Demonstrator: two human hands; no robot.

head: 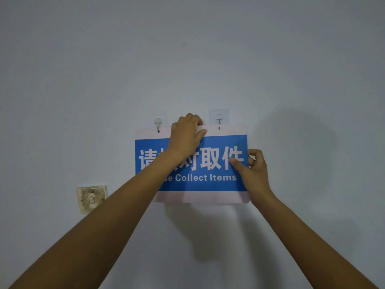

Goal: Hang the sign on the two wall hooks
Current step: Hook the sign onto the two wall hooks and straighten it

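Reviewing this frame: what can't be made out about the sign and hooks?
Head view only:
- Sign text: left forearm covers the second Chinese character and the start of the English line.
- Left hook: too small to tell whether it passes through the hole.
- Left hand fingertips: hidden behind the sign's top edge.
- Elbows: cut off at the bottom.

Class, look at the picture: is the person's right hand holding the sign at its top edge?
No: the right hand pinches the sign at its right side edge, while the left hand grips the top edge between the hooks.
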